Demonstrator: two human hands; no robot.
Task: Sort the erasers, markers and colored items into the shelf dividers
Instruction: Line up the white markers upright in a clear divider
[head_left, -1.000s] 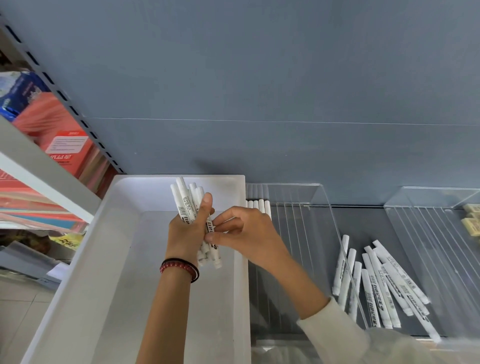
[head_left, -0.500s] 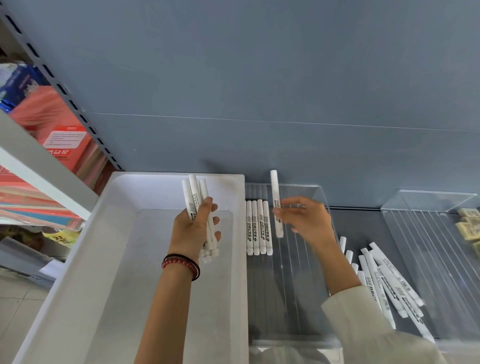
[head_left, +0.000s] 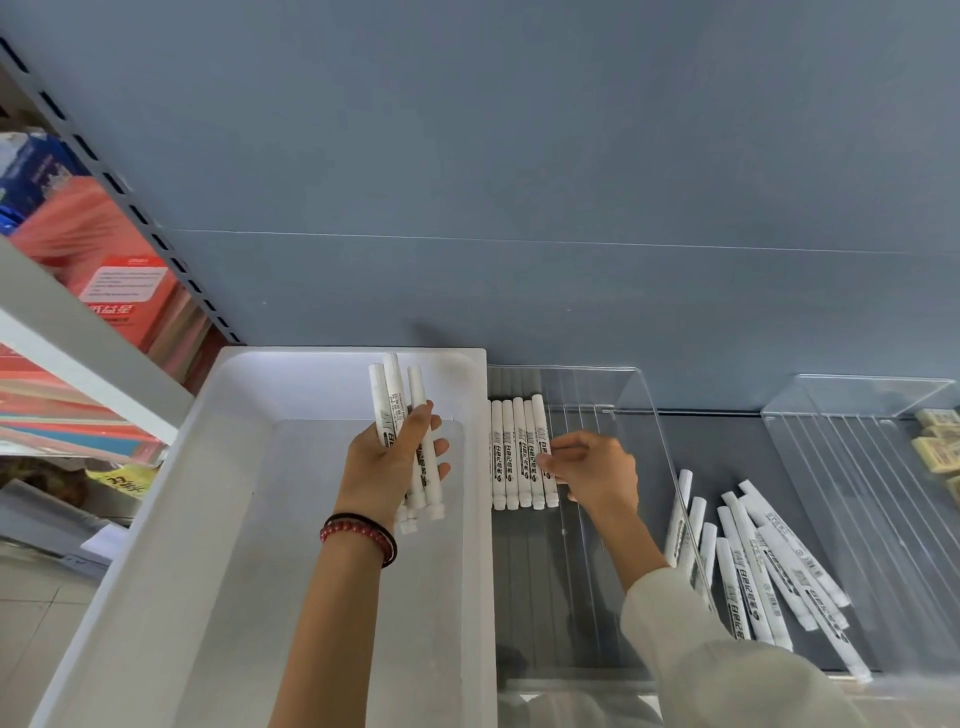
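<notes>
Markers (head_left: 396, 395) gripped in left hand (head_left: 382, 470) — right hand (head_left: 595, 470) pinches row's end marker (head_left: 538, 418).

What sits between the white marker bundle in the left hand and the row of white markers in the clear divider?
In the head view, only the white plastic bin's right wall separates the white marker bundle from the row of white markers.

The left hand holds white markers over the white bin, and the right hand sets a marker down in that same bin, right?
Not quite: in the head view the right hand sets its marker into the row in the clear divider beside the white bin. The left hand does hold white markers over it.
</notes>
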